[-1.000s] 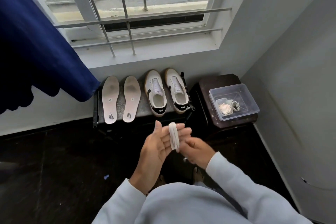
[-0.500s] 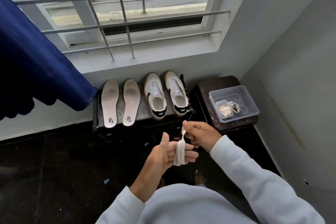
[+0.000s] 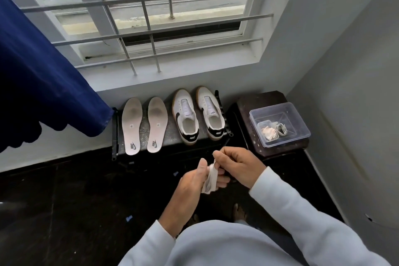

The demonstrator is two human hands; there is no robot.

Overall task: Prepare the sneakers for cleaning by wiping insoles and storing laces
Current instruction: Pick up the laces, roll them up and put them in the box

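Head view: lace [image 3: 210, 182] wound round the left hand's [image 3: 194, 181] fingers, in front of the bench [image 3: 170, 133].
Left fingers straight, thumb up. Right hand [image 3: 238, 166] pinches the lace end. Sneakers [image 3: 186, 119] and insoles [image 3: 132, 125] on the bench, clear box [image 3: 301, 123] to the right.

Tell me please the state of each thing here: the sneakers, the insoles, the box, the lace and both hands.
insoles, out of the sneakers, lying flat on the rack
sneakers, unlaced, upright beside the insoles
lace, wound round the fingers of the left hand
left hand, fingers straight, carrying the lace
right hand, pinches the lace end
box, no lid on, holds a coiled lace and a white wad
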